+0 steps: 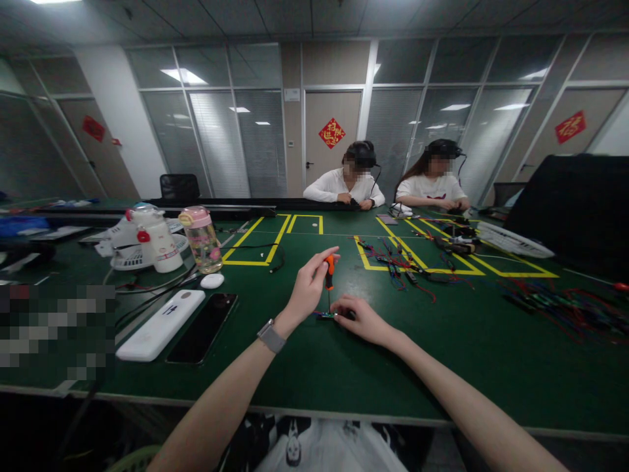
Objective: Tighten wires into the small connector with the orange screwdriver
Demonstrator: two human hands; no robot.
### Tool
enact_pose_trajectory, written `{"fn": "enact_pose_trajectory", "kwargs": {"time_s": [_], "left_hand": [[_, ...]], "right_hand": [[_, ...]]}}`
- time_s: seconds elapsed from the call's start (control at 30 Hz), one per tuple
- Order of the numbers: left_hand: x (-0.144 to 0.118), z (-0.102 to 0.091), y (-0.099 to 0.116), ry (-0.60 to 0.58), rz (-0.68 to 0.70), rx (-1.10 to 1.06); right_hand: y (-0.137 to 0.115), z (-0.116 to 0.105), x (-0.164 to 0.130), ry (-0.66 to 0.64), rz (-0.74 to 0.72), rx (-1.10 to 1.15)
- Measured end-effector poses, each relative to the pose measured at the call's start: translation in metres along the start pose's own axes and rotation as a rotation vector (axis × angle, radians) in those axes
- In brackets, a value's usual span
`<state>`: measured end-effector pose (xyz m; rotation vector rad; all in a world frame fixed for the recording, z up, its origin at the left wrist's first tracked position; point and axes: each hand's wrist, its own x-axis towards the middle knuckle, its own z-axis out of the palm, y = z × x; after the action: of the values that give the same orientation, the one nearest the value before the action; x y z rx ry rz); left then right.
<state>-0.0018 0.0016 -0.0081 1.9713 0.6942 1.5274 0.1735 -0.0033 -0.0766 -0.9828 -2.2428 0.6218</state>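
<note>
1. Step in hand: judged from the pose, a small fastener on the component (326, 315) is being driven. The component lies flat on the green table (304, 373), near the front edge, directly ahead of the person.
2. Left hand (308, 286): thumb and fingers are closed around the orange handle of the small screwdriver (329, 275). The tool stands upright, its tip resting on the component. A watch (271, 336) sits on this wrist.
3. Right hand (361, 317): placed at 3 o'clock of the component, fingers curled and pressing down on it; whether they pinch it or only steady it cannot be told.
4. Next move, as a judgement: keep the shaft vertical over the fastener, turn the handle by fingertip rotation only, and hold the part still against the table.
5. Surroundings: a black phone (202, 328) and a white case (161, 324) lie at 9 o'clock of the hands; a pink-lidded bottle (201, 238) stands at 10 o'clock; loose wire bundles (400, 262) lie at 1 o'clock. Two other people sit at the far edge, at 12 to 1 o'clock.
6. Writing: red diamond door signs (331, 133) carry gold characters, too small to read. The white case bears a small dark mark, illegible. No brand is readable.
</note>
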Motion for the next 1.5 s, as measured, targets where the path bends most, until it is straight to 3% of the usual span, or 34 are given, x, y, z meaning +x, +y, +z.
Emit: {"fn": "enact_pose_trajectory", "kwargs": {"time_s": [0.2,0.43,0.67,0.87,1.03,1.23,1.5], "left_hand": [[-0.0002,-0.0003,0.0012,0.098,0.018,0.13],[-0.0019,0.0014,-0.0028,0.007,-0.02,-0.017],[-0.0037,0.0002,0.0061,0.117,0.063,0.245],[-0.0034,0.0015,0.0043,0.008,0.029,0.033],[-0.0041,0.0011,0.0042,0.131,0.093,0.211],[-0.0052,0.0018,0.0048,-0.016,0.052,0.056],[-0.0047,0.0011,0.004,0.042,0.083,0.172]], "right_hand": [[-0.0002,-0.0004,-0.0002,0.005,0.001,-0.009],[-0.0002,0.0001,0.0001,0.007,0.006,-0.006],[0.0019,0.0022,0.0006,0.013,0.024,0.004],[0.001,0.0017,0.0009,0.021,0.008,0.004],[0.0014,0.0021,0.0005,0.026,0.007,-0.02],[0.0024,0.0033,0.0005,0.026,-0.006,0.004],[0.0024,0.0037,0.0014,0.034,0.008,0.011]]}}
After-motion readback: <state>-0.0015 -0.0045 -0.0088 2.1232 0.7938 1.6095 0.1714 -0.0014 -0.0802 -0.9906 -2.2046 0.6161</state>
